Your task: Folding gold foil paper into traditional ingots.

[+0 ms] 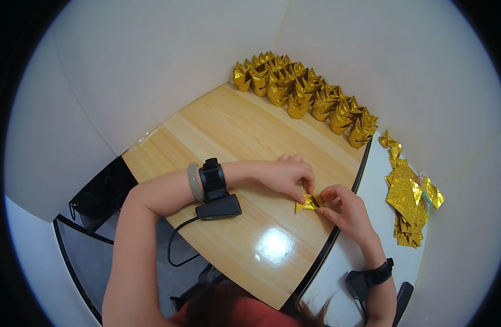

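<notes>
A small piece of gold foil paper [308, 204], partly folded, lies on the wooden table [234, 131] near its right edge. My left hand [286, 175] pinches the paper from above with its fingertips. My right hand [346, 210] grips the paper's right side with thumb and fingers. Both hands meet over the paper and hide part of it. A green bangle and a black strapped device with a cable sit on my left wrist; a black strap sits on my right wrist.
Several folded gold paper ingots [305, 95] stand in rows along the table's far edge by the wall. A stack of flat gold foil sheets [407, 204] lies on the white surface [370, 180] to the right. White walls close in behind.
</notes>
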A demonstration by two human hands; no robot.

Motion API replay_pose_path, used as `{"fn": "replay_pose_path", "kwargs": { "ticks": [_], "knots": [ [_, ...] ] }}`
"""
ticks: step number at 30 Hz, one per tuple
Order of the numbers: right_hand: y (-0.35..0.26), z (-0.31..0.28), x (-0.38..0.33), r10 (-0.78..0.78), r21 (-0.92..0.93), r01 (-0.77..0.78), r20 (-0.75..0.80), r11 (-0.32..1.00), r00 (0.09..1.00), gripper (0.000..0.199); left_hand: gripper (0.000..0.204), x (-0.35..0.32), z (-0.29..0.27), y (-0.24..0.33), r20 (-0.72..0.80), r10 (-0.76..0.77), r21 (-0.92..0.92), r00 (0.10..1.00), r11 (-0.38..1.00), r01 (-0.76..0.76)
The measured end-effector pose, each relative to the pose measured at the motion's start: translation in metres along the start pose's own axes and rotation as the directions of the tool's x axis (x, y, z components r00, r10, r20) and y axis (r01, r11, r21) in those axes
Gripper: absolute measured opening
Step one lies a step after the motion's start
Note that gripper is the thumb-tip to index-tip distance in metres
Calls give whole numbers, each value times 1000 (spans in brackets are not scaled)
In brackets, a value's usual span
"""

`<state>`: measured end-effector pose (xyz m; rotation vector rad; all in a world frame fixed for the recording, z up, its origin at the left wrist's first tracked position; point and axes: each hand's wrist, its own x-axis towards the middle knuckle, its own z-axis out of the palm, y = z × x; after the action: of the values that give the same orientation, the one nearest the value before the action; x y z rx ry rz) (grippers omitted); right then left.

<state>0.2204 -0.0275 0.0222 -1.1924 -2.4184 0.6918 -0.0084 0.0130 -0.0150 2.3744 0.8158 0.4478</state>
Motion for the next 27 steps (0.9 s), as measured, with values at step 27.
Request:
{"fn": "replay_pose_path", "kwargs": {
  "ticks": [27],
  "knots": [
    [3, 6, -1, -312, -243, 289, -60, 926, 948, 25, 19, 2, 6, -7, -83, 60, -84, 995, 994, -67]
  ]
}}
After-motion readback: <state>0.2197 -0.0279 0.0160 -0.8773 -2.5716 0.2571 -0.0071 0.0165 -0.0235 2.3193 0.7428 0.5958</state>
